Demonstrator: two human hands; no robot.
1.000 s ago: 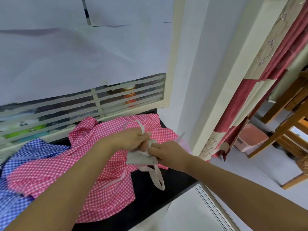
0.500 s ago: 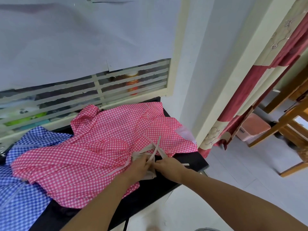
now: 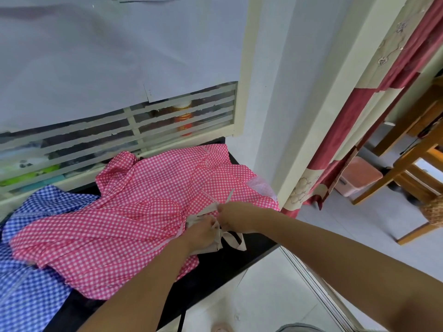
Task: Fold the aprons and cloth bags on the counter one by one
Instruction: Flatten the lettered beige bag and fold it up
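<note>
This looks like a home, at the edge of a kitchen or dining room. At the right of the frame a red and cream curtain (image 3: 354,130) hangs near wooden chairs (image 3: 407,168) and a pink bin (image 3: 359,176) on a pale tiled floor (image 3: 347,226). At centre left, a striped glass cupboard (image 3: 96,130) holding a red jar (image 3: 183,121) stands behind the black counter (image 3: 227,267).

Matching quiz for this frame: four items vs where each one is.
Items:
1 pink gingham apron
2 blue gingham apron
3 beige cloth bag
4 pink bin

Places:
A floor by the curtain
B left end of the counter
C held by left hand and right hand
D spread over the middle of the counter

Pairs: 1-D, 2-B, 3-C, 4-A
</note>
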